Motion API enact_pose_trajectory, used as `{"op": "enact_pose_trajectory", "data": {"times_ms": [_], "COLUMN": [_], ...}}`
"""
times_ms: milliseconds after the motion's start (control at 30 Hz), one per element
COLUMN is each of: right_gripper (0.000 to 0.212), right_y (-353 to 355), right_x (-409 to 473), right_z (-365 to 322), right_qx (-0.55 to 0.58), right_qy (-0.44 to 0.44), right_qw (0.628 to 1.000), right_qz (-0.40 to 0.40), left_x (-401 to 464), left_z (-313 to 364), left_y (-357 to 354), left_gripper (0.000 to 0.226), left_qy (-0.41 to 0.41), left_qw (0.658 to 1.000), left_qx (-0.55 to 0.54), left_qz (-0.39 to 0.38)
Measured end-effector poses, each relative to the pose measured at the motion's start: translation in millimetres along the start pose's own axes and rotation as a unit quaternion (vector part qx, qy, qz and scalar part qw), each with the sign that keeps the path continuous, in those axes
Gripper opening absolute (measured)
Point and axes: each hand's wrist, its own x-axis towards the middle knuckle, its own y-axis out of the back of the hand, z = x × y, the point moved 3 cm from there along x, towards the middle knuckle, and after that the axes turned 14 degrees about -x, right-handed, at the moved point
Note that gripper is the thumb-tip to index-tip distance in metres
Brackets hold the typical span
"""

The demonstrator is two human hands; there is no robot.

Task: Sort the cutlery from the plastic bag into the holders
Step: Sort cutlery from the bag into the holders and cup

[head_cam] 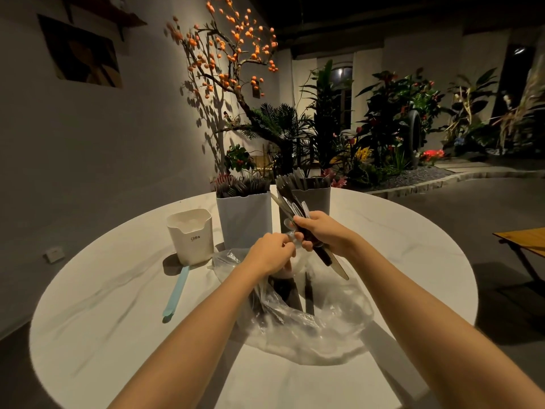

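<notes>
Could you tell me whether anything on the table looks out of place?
One thing stands out: a pale blue plastic utensil lies flat on the round white table, just in front of the small cream holder, rather than standing in any holder. Dark cutlery otherwise sits in the clear plastic bag, the holders or the right hand.

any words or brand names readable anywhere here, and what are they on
"CRBW", as best it reads: small dark letters on the front of the cream holder at the left of the table.
No other text shows: the two grey holders and the plastic bag bear none, and the wall picture is too dark to tell.
</notes>
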Motion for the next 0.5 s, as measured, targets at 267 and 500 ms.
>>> {"op": "enact_pose_trajectory", "data": {"times_ms": [267,500], "right_gripper": [0.025,0.026], "right_y": [-9.0,-24.8], "right_x": [14.6,17.2], "right_z": [-2.9,15.6], "right_qx": [0.144,0.276], "right_qy": [0.014,0.004], "right_qw": [0.989,0.961], "right_qz": [-0.026,0.000], "left_x": [4.7,-12.7], "left_z": [-13.4,-10.9], "left_y": [-20.3,-15.9], "left_gripper": [0.014,0.031], "left_qy": [0.015,0.018], "left_qw": [0.983,0.907], "left_qx": [-0.178,-0.364], "left_qz": [-0.033,-0.212]}}
